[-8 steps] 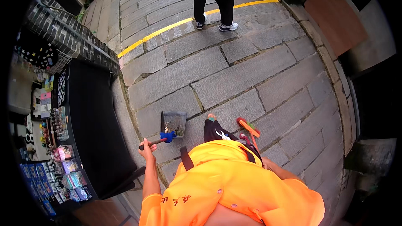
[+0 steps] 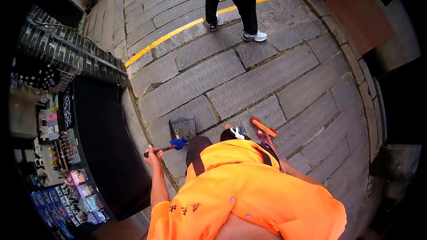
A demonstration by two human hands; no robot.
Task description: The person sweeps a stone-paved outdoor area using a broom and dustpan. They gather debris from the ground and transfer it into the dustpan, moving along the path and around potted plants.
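Note:
My left hand [image 2: 154, 156] is closed round the dark handle of a long-handled dustpan [image 2: 188, 122]. A blue cloth [image 2: 179, 142] is knotted on that handle, near the pan. Small litter lies inside the grey pan, which is low over the paving by my legs. On my right, a broom [image 2: 265, 127] with an orange head and red bristles is low by my feet. Its reddish pole rises toward my right hand [image 2: 285, 165], whose fingers are hidden behind my orange shirt [image 2: 262, 186]. My dark-clad legs show just beyond the shirt.
Ahead on the stone paving [image 2: 249, 78], a person [image 2: 230, 4] in black trousers stands across a yellow line [image 2: 178, 31]. A black-draped stall table [image 2: 109, 146] with small goods lines the left, beside a brick wall [image 2: 75, 49]. A stone kerb [image 2: 344, 49] edges the right.
My left leg has come forward beside the dustpan, and my other foot has gone out of sight. The person ahead has shifted one shoe to the right and nearer. My left hand keeps its grip.

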